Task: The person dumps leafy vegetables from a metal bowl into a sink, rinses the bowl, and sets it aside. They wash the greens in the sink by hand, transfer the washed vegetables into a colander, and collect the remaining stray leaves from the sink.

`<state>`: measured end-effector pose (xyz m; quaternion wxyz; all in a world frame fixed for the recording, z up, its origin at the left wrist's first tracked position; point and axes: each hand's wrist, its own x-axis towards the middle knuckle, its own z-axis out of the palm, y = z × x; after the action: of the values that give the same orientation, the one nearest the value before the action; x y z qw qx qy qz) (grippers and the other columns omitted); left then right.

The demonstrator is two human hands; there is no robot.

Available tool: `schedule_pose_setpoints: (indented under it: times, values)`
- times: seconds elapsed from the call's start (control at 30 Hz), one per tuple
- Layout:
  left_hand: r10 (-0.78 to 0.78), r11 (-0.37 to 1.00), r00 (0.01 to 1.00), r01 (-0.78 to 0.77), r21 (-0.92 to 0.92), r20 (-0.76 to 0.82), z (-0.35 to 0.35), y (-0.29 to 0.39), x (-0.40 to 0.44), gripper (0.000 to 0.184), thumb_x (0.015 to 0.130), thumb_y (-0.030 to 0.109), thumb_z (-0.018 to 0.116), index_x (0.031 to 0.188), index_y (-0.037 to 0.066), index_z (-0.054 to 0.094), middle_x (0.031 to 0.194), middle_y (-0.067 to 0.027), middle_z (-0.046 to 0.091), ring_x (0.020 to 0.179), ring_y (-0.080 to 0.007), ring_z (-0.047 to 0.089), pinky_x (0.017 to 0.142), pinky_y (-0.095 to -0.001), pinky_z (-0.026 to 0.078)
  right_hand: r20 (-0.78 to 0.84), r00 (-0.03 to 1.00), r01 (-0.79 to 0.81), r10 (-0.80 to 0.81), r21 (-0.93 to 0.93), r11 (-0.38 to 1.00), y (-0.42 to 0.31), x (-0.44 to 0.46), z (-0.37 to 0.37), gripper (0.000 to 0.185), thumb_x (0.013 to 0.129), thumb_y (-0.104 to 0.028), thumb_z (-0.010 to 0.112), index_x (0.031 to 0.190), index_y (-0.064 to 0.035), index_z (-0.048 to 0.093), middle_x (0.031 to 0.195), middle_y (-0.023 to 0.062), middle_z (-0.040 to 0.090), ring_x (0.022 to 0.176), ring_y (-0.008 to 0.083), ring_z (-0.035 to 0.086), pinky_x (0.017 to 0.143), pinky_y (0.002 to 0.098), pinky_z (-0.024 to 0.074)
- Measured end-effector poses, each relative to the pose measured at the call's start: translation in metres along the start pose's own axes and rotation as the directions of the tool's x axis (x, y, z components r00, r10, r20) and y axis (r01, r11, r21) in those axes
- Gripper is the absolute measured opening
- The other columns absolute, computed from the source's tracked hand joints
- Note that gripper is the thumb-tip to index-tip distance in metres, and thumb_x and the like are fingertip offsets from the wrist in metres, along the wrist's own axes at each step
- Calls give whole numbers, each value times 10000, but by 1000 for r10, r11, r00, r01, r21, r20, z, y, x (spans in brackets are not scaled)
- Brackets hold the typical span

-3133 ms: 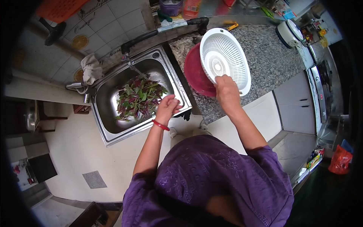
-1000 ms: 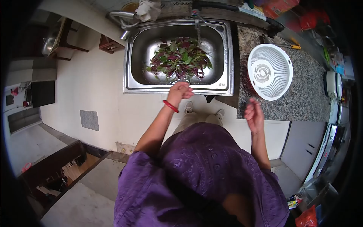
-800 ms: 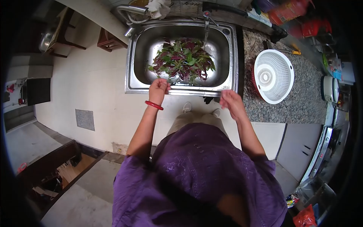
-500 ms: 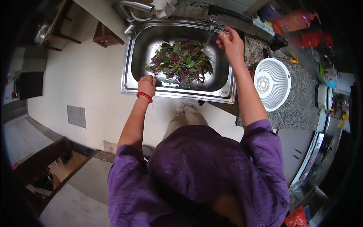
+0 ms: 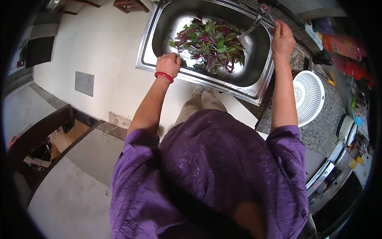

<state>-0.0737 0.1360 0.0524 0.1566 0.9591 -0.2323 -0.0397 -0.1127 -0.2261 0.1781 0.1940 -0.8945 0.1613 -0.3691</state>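
A heap of leafy greens with red-purple and green leaves (image 5: 213, 44) lies in water in the steel sink (image 5: 199, 77). My left hand (image 5: 168, 65), with a red bangle at the wrist, rests at the sink's near left edge, its fingers curled over the rim. My right hand (image 5: 283, 41) is raised at the far right corner, fingers closed at the end of the faucet's lever (image 5: 268, 14). Below that lever, the faucet (image 5: 258, 19) points into the basin, where the water looks disturbed. The fingertips of my right hand are partly hidden.
A white plastic colander (image 5: 308, 97) stands on the speckled countertop (image 5: 322, 137) right of the sink. A yellow-handled tool (image 5: 330, 81) lies behind it. Red bottles (image 5: 344, 47) stand further back. A wooden stool (image 5: 131, 4) is on the floor beyond the sink's left side.
The view has shifted, so the sink now sits higher and further right. My right hand stays by the faucet lever, its fingers closer together. My left hand remains at the rim.
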Motion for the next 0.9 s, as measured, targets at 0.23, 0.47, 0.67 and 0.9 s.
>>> schedule_pose_setpoints:
  times: [0.23,0.47,0.67,0.9]
  values:
    - [-13,1000,1000,13,-21,-11,-1,0,0,214,785,239,546,707,50,607,724,-144,615,752,-301,579,714,-415,439,131,909,-415,396,359,836,-19,-5,-7,204,871,-182,540,968,-9,588,703,38,593,596,73,521,532,223,427]
    - [-36,999,997,37,-19,63,-5,-1,1,240,795,270,529,743,44,592,772,-146,613,804,-315,569,740,-434,431,424,775,-632,469,514,580,-56,-116,30,253,864,-157,545,1056,1,501,778,35,546,650,85,488,567,221,414]
    - [-210,744,977,176,-645,25,-2,-13,-2,299,791,234,615,1003,24,592,883,-138,627,842,-253,600,738,-351,455,674,727,-61,-132,254,965,-72,-208,44,170,843,-174,534,885,-21,595,820,153,572,752,330,534,702,397,438]
    - [-429,-211,839,268,-940,336,-61,-78,-90,275,872,143,521,1079,-38,518,931,-158,623,832,-220,627,722,-288,515,703,689,175,-176,74,982,-83,-214,47,207,862,-209,486,841,-34,595,827,167,568,794,349,535,725,429,435]
